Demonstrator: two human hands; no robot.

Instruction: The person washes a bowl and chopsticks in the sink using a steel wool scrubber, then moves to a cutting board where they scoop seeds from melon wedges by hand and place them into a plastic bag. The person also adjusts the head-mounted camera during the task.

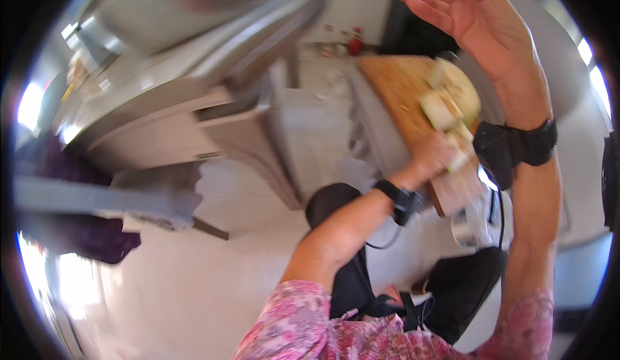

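Note:
My left hand [432, 155] is low over the near part of a wooden cutting board [387, 81]. Its blurred fingers close on a pale cut piece of melon or gourd [458, 147], which has a greenish rind. Just beyond lies another thick cut chunk [440, 110]. A larger rounded section [457, 86], with pale flesh, rests behind these at the board's right side. Raised at the upper right, my right hand [477, 25] is empty, its fingers extended and palm showing. Both wrists wear black straps with devices.
The board sits on a cloth-covered surface [375, 113] with a scalloped edge. Left of it stands a table [189, 79] with a carved leg [264, 156]. A red bottle [355, 42] is by the far wall. A shiny metal container [465, 226] stands near my knees.

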